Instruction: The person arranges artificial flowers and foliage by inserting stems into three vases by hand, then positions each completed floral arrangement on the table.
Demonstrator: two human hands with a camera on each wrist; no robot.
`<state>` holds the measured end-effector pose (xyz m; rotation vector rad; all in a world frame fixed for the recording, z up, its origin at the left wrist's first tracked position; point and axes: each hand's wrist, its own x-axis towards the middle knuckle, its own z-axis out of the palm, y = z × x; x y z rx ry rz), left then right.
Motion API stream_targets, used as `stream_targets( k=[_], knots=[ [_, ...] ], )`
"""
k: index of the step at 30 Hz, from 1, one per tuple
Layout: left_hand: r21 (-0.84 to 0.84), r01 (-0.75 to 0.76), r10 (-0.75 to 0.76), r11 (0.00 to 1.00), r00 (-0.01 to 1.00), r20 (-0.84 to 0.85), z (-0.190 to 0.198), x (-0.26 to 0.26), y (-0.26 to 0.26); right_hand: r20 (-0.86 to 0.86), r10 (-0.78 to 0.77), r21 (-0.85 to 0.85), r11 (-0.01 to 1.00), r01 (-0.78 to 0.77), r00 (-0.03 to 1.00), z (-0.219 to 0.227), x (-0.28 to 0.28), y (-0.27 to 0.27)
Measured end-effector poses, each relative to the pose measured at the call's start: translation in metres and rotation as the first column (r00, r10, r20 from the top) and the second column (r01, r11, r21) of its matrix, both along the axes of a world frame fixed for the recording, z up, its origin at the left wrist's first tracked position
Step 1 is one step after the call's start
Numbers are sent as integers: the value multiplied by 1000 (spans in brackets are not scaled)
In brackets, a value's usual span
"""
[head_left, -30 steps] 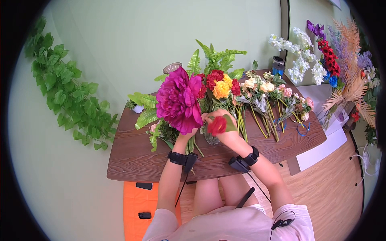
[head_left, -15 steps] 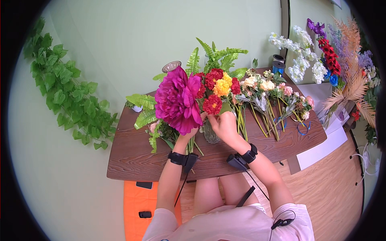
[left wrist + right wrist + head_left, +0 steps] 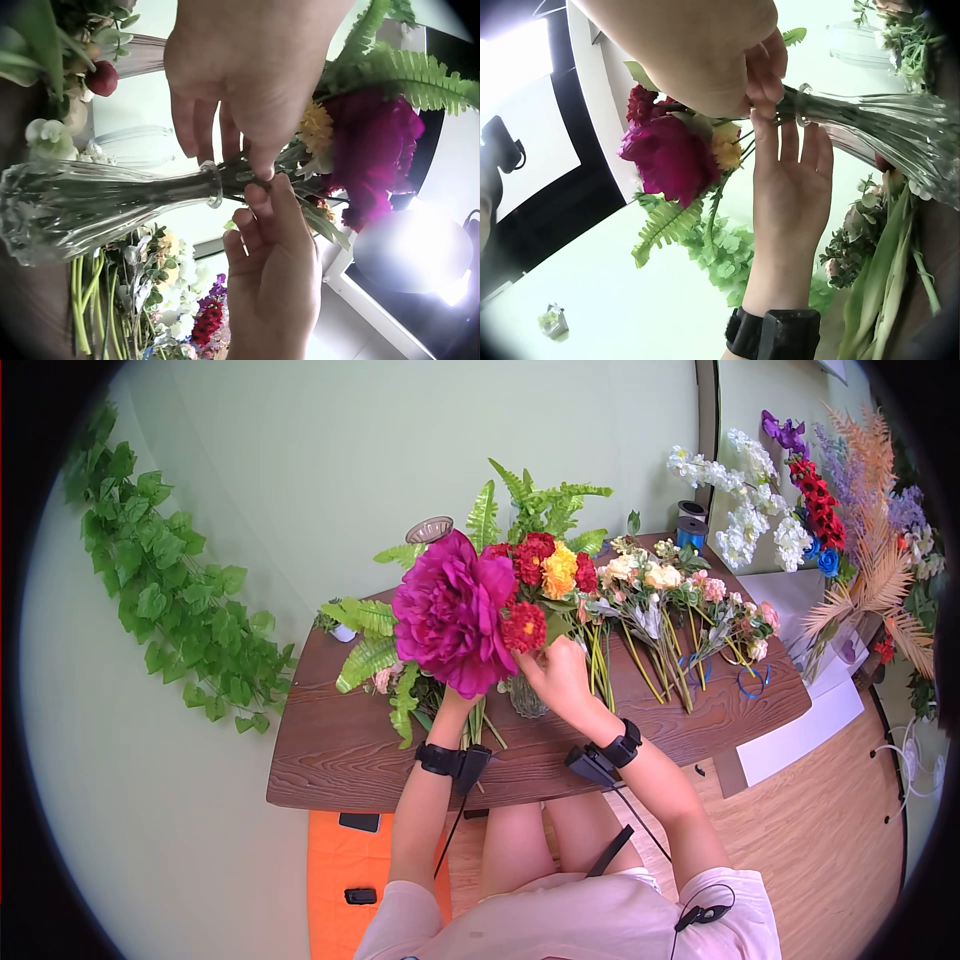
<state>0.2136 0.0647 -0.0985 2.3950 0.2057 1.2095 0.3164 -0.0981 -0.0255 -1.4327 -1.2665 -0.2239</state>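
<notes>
A large magenta peony [image 3: 455, 615] leans over my left hand in the head view and hides most of it. Seen in the left wrist view, my left hand [image 3: 244, 71] pinches flower stems just above the mouth of a ribbed glass vase [image 3: 90, 199]. My right hand [image 3: 560, 672] pinches at the stems from the other side, just below a red flower [image 3: 524, 627]; the fingertips of both hands meet there. Yellow flowers [image 3: 558, 572], more red flowers [image 3: 535, 552] and fern leaves [image 3: 368, 658] spread around the peony. Green stems run down inside the vase.
Cream and pink flower sprays [image 3: 665, 575] lie on the wooden table [image 3: 340, 760] to the right. Spools [image 3: 691, 528] stand at the back edge, and blue ribbon [image 3: 757, 682] lies nearer. Further right are tall white blossoms [image 3: 745, 530] and peach fronds [image 3: 870, 550].
The red flower by my right hand swung up to an upright pose, then shifted slightly left, closer to the peony. The peony moved a little to the right, and its fern leaves shifted with it.
</notes>
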Motion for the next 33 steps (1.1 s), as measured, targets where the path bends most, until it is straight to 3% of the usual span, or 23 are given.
stream_targets(
  k=[3, 6, 8, 9, 11, 12, 14, 15, 16, 17, 18, 20, 21, 22, 24, 25, 26, 28, 30, 32, 33],
  knots=[
    [-89, 40, -37, 995, 999, 36, 19, -4, -14, 9, 47, 8, 999, -47, 999, 9, -3, -6],
    [42, -53, 54, 998, 998, -18, 30, -7, -18, 12, -34, -30, 999, 34, 999, 6, -1, -2],
    [-89, 86, -81, 992, 995, 62, 27, -1, -11, 4, -42, -11, 999, 42, 999, 7, -1, -1],
    [-89, 86, -80, 992, 995, 63, 30, -2, -12, -6, -52, 6, 999, 52, 999, 8, -1, -1],
    [233, -169, 164, 958, 986, 38, 37, -6, -14, 6, -47, 23, 999, 47, 999, -2, 2, 3],
    [233, -169, 164, 958, 986, 39, 29, -8, -6, 16, -42, 38, 998, 41, 999, -2, 1, 3],
    [373, -266, 326, 889, 939, -107, 9, -13, 12, -47, -1, 26, 1000, 3, 999, 9, -4, -8],
    [372, -268, 328, 889, 939, -107, 28, -22, -4, -113, 38, 16, 999, -36, 993, 19, -9, -16],
    [-18, -211, 208, 977, 973, -98, 47, -34, -21, -111, 39, 14, 999, -38, 993, 23, -11, -21],
    [-402, -107, 99, 909, 994, -41, 61, -43, -33, -132, 19, 59, 998, -11, 991, 27, -13, -27],
    [-403, -107, 100, 909, 994, -39, 48, -50, -20, -153, -1, 104, 994, 17, 988, 33, -15, -33],
    [-80, -339, 337, 937, 941, -39, 15, -62, 17, -211, 60, 107, 994, -38, 976, 46, -16, -43],
    [-403, -227, 235, 887, 971, -31, 69, -74, -26, -185, 85, 180, 982, -51, 979, 50, -16, -42],
    [-403, -229, 237, 886, 971, -30, 70, -80, -21, -156, 107, 252, 965, -65, 982, 55, -16, -43],
    [-650, -242, 314, 721, 950, -6, 88, -96, -19, -154, 109, 214, 974, -75, 982, 71, -22, -48],
    [-861, 179, 370, 477, 847, 381, 100, -91, -31, -79, 66, 245, 968, -45, 995, 78, -23, -45],
    [-861, 179, 375, 476, 844, 382, 109, -97, -35, -4, 21, 278, 960, -19, 1000, 86, -26, -41],
    [-780, 374, 234, 501, 810, 538, 122, -110, -38, 22, 6, 252, 968, -11, 1000, 99, -34, -35],
    [-781, 393, 186, 485, 827, 531, 141, -117, -53, 73, -96, 173, 982, 83, 993, 107, -41, -26],
    [-795, 444, 38, 413, 864, 502, 154, -115, -71, 76, -135, 196, 974, 118, 988, 108, -43, -13],
    [-776, 412, 34, 478, 874, 485, 159, -107, -81, 75, -179, 185, 969, 163, 981, 109, -43, -8]
  ],
)
